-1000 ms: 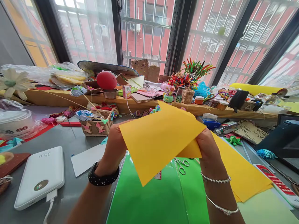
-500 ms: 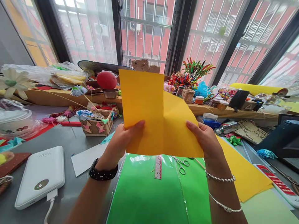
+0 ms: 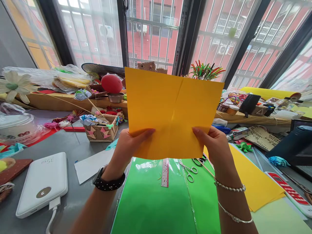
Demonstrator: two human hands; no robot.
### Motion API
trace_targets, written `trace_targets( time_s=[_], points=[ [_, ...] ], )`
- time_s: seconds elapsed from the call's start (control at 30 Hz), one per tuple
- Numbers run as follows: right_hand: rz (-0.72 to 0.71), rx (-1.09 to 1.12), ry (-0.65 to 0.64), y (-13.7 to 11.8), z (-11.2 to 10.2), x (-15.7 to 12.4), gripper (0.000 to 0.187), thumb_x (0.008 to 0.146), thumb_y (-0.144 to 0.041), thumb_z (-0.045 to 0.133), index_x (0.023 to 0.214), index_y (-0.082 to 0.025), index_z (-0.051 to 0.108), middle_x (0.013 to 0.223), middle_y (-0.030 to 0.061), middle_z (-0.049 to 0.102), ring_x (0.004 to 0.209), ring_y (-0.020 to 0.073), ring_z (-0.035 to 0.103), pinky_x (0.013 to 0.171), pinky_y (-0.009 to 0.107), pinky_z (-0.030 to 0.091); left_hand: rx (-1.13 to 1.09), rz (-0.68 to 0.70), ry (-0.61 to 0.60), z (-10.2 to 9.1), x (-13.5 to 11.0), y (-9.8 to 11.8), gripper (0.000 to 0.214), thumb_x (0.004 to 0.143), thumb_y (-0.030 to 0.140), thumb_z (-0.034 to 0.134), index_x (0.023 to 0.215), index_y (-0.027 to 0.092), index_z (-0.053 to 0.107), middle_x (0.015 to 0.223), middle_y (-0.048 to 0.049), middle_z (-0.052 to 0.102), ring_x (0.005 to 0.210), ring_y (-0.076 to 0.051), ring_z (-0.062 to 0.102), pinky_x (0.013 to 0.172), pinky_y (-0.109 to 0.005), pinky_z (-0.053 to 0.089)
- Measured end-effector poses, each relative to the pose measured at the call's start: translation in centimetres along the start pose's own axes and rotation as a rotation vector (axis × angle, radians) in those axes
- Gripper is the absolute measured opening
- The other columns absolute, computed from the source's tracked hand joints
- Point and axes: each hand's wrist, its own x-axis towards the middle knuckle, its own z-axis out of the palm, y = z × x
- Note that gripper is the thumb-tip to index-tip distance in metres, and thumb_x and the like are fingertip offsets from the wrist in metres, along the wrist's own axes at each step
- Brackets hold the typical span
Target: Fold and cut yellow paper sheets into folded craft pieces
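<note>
A sheet of yellow paper (image 3: 168, 107) is held up above the table, opened out, with a crease running down near its middle. My left hand (image 3: 130, 144) pinches its lower left part, thumb on the near face and fingers behind. On the lower right side my right hand (image 3: 212, 141) grips it in the same way. Below the sheet lies a green mat (image 3: 156, 201) under clear plastic, bearing a small ruler (image 3: 165, 175) and a pair of scissors (image 3: 190, 171). A second, dark-handled pair of scissors (image 3: 201, 160) shows partly beneath the paper.
More yellow sheets (image 3: 255, 178) lie to the right, beside a red and white calculator (image 3: 289, 190). A white power bank (image 3: 44, 185) with a cable stands left. Behind are a cardboard basket (image 3: 102, 131), a red balloon (image 3: 111, 83) and a crowded window ledge (image 3: 56, 100).
The right half of the sheet, bent back before, has swung up level with the left half, so the paper is now nearly flat. Both hands keep their hold.
</note>
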Motion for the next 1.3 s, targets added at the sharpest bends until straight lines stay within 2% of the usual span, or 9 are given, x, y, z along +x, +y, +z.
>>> trace_targets(
  time_s=[0.1,0.3,0.43,0.57,0.73,0.87,0.97,1.17,1.3],
  points=[
    [-0.062,-0.013,0.032,-0.1,0.5,-0.2,0.015,0.063,-0.025,0.068,0.077,-0.022,0.066,0.076,-0.0008,0.069,0.068,0.0155,0.063,0.061,0.027,0.051,0.02,0.003,0.017,0.1,-0.3,0.4,0.014,0.056,0.024,0.073,0.069,0.022,0.068,0.073,0.0045,0.07,0.066,-0.013,0.063,0.057,-0.019,0.051],
    [-0.149,-0.129,0.214,-0.4,1.3,-0.8,0.015,0.061,-0.03,0.069,0.072,-0.021,0.065,0.074,0.0004,0.068,0.063,0.0162,0.061,0.054,0.026,0.049,0.068,0.059,0.084,0.5,-0.8,0.7,0.014,0.055,0.024,0.073,0.066,0.02,0.068,0.067,0.0036,0.069,0.063,-0.012,0.062,0.055,-0.017,0.05],
    [-0.158,-0.136,0.184,-0.4,1.1,-1.0,0.015,0.063,-0.031,0.068,0.076,-0.023,0.065,0.077,0.0001,0.068,0.066,0.0166,0.062,0.055,0.026,0.05,0.135,0.058,0.103,0.6,-0.8,0.9,0.015,0.05,0.021,0.075,0.063,0.02,0.067,0.067,0.0025,0.069,0.062,-0.013,0.063,0.055,-0.018,0.051],
    [-0.097,-0.07,0.147,-0.6,1.0,-1.1,0.014,0.064,-0.03,0.068,0.076,-0.023,0.065,0.079,-0.0002,0.069,0.068,0.0165,0.063,0.056,0.025,0.052,0.157,0.065,0.116,0.6,-0.9,1.1,0.017,0.049,0.021,0.076,0.063,0.021,0.067,0.066,0.0032,0.069,0.063,-0.013,0.063,0.055,-0.018,0.051],
    [0.002,0.043,0.111,-0.8,1.2,-1.1,0.012,0.063,-0.03,0.069,0.071,-0.022,0.066,0.073,0.001,0.069,0.059,0.0153,0.063,0.051,0.024,0.054,0.112,0.119,0.171,0.7,-1.2,0.9,0.017,0.049,0.022,0.076,0.064,0.022,0.067,0.07,0.0025,0.07,0.066,-0.014,0.063,0.057,-0.02,0.051],
    [0.052,0.134,0.083,-0.8,1.3,-1.0,0.011,0.063,-0.028,0.07,0.071,-0.021,0.066,0.069,-0.0004,0.069,0.056,0.0133,0.063,0.049,0.021,0.053,0.087,0.107,0.144,0.6,-1.2,1.0,0.018,0.049,0.022,0.076,0.064,0.022,0.068,0.07,0.0024,0.069,0.068,-0.015,0.063,0.058,-0.022,0.051],
    [0.098,0.176,0.082,-0.7,1.3,-0.9,0.013,0.062,-0.027,0.071,0.071,-0.02,0.066,0.068,-0.0005,0.069,0.055,0.0133,0.063,0.047,0.021,0.052,0.086,0.104,0.129,0.6,-1.2,1.0,0.015,0.049,0.021,0.076,0.062,0.023,0.068,0.068,0.0028,0.069,0.067,-0.015,0.063,0.058,-0.022,0.051],
    [0.158,0.228,0.104,-0.5,1.5,-0.7,0.017,0.059,-0.027,0.072,0.073,-0.019,0.066,0.067,0.0006,0.07,0.053,0.0132,0.063,0.046,0.02,0.052,0.032,0.198,0.199,1.4,-1.2,0.4,0.012,0.05,0.019,0.075,0.059,0.023,0.068,0.065,0.0037,0.069,0.064,-0.012,0.061,0.055,-0.019,0.049],
    [0.187,0.248,0.104,-0.2,1.5,-0.6,0.015,0.058,-0.027,0.073,0.069,-0.019,0.066,0.066,0.0003,0.07,0.051,0.0125,0.062,0.046,0.019,0.051,0.03,0.151,0.183,0.4,-1.0,-0.5,0.02,0.049,0.021,0.075,0.068,0.024,0.069,0.071,0.0029,0.069,0.07,-0.017,0.063,0.059,-0.025,0.052]
  ],
)
